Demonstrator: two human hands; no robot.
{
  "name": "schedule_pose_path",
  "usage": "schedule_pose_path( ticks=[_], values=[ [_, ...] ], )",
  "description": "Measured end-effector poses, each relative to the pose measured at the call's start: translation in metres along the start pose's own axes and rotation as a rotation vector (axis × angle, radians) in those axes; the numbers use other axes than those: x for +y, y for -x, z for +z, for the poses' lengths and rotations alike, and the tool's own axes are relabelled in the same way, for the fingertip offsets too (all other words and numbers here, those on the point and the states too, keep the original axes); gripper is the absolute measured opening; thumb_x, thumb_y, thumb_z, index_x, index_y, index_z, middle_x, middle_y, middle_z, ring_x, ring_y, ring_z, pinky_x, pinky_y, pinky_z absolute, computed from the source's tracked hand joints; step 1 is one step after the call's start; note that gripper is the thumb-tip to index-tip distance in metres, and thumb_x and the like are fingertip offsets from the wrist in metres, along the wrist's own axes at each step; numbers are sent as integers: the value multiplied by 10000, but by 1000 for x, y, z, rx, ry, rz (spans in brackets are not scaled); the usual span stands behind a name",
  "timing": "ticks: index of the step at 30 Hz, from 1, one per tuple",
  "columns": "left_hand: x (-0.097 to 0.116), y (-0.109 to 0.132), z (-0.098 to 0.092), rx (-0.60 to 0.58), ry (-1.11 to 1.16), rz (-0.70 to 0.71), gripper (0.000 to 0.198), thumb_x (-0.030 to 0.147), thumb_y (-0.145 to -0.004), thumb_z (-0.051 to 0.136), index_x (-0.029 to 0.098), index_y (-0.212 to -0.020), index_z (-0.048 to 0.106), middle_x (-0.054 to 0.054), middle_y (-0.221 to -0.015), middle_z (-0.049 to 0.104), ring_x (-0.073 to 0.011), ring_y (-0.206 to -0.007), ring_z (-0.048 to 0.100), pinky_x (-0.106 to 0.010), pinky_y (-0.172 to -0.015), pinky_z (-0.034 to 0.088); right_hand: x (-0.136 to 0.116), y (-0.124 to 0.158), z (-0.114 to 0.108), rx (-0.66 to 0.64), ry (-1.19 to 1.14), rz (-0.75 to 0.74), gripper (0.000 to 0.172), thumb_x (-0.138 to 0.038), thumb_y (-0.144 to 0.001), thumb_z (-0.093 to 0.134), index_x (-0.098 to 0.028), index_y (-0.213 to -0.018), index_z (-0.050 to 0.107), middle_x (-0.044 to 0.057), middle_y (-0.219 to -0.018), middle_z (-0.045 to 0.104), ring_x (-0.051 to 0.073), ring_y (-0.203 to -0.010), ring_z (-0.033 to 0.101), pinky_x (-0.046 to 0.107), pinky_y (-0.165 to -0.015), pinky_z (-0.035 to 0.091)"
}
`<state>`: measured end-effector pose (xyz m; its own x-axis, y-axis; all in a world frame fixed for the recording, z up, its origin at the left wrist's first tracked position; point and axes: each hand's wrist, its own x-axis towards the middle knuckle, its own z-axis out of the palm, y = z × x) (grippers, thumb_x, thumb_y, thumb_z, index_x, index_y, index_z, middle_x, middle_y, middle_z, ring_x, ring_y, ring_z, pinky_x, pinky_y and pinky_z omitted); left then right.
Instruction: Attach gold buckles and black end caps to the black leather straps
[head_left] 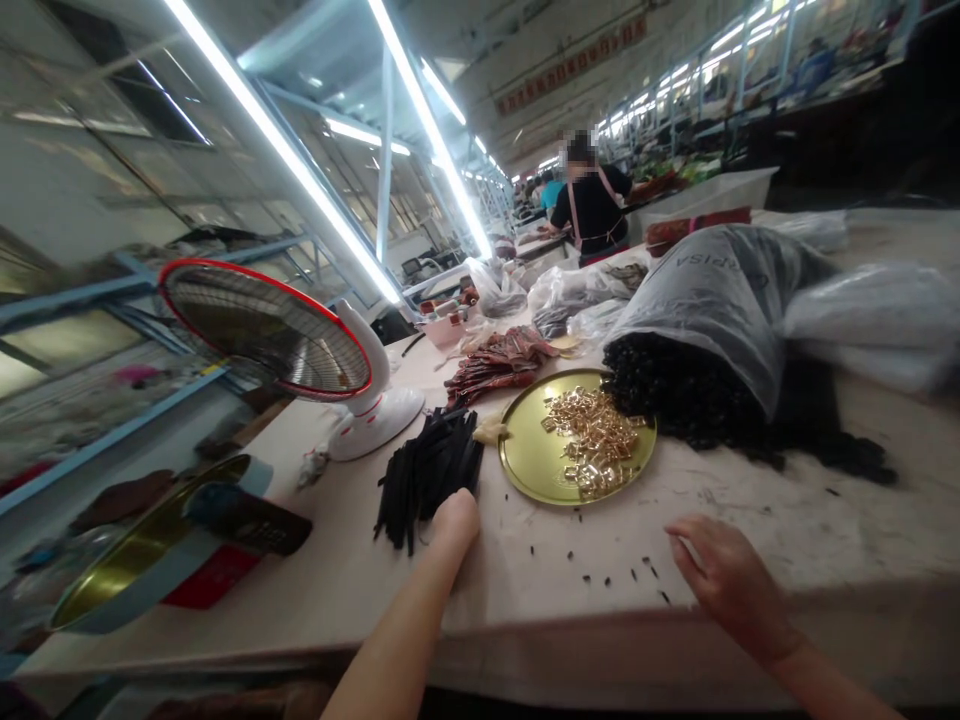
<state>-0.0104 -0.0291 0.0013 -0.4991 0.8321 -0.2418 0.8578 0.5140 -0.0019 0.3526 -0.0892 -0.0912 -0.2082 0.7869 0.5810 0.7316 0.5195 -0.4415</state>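
My left hand reaches forward to a pile of black strips on the worktable, its fingers curled down at the pile's near end; whether they grip a strip is hidden. My right hand rests near the table's front edge, fingers loosely bent and apart, holding nothing. Small dark bits lie scattered between the hands. Beyond them a round gold tray carries a heap of small gold metal clips.
A white and red fan stands at the left. A plastic bag spilling black pieces lies at the right. Reddish-brown strips sit behind the tray. A gold lid sits at the left edge. A person in an apron works far back.
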Motion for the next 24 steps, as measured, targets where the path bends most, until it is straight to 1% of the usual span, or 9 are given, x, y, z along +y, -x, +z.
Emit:
schedule_pose_path(
  ticks=[5,8,11,13,14,17,19,22,24],
  values=[
    [-29,9,-2,-46,356,32,269,259,-837,506,137,-1076,525,-87,-1083,579,-199,-940,581,-383,-780,487,4,3,3,-19,22,17,196,-297,-833,481,-184,-967,571,68,-930,636,221,-887,583,368,-820,401],
    [-47,34,-5,-134,625,58,226,207,-852,422,120,-1033,526,-113,-974,646,-196,-872,637,-301,-702,520,7,5,4,-42,37,17,205,-309,-828,488,-187,-966,579,63,-931,642,221,-887,591,367,-824,409],
    [-48,64,-14,-175,924,110,245,277,-845,432,155,-1038,521,-111,-1065,636,-188,-914,634,-296,-728,526,10,7,6,-71,56,6,225,-344,-825,487,-195,-959,587,56,-929,647,223,-882,596,368,-821,413],
    [-40,77,-22,-109,1322,142,289,322,-795,518,156,-1031,523,-121,-1076,629,-220,-929,625,-345,-760,514,12,9,7,-88,70,6,247,-381,-821,483,-202,-953,591,53,-929,648,227,-879,596,368,-814,417],
    [-36,81,-25,-27,1415,170,291,336,-780,538,161,-1012,528,-108,-1054,637,-219,-925,622,-351,-777,504,14,11,9,-94,76,7,261,-400,-819,479,-205,-949,593,54,-927,648,230,-875,597,369,-808,420],
    [-25,79,-21,262,1339,272,265,326,-782,534,172,-998,532,-80,-989,646,-199,-922,602,-340,-835,453,20,17,12,-89,91,11,304,-453,-806,470,-208,-937,595,64,-916,650,242,-848,601,376,-778,431],
    [-21,72,-6,364,1200,282,244,305,-787,524,172,-990,541,-82,-980,639,-194,-935,583,-324,-866,418,25,20,15,-84,90,15,313,-468,-795,477,-213,-934,597,67,-913,650,248,-831,604,383,-763,438],
    [-13,64,21,312,1139,220,208,293,-800,483,161,-943,557,-97,-947,644,-202,-910,586,-300,-827,428,25,18,15,-74,38,42,273,-445,-788,501,-225,-915,601,60,-909,650,250,-837,605,390,-777,443],
    [0,67,31,235,1129,249,195,269,-807,460,169,-942,559,-96,-931,649,-208,-895,592,-295,-804,436,12,7,9,-48,-40,91,244,-416,-788,515,-231,-923,599,60,-917,652,249,-860,604,387,-793,448]
  ],
)
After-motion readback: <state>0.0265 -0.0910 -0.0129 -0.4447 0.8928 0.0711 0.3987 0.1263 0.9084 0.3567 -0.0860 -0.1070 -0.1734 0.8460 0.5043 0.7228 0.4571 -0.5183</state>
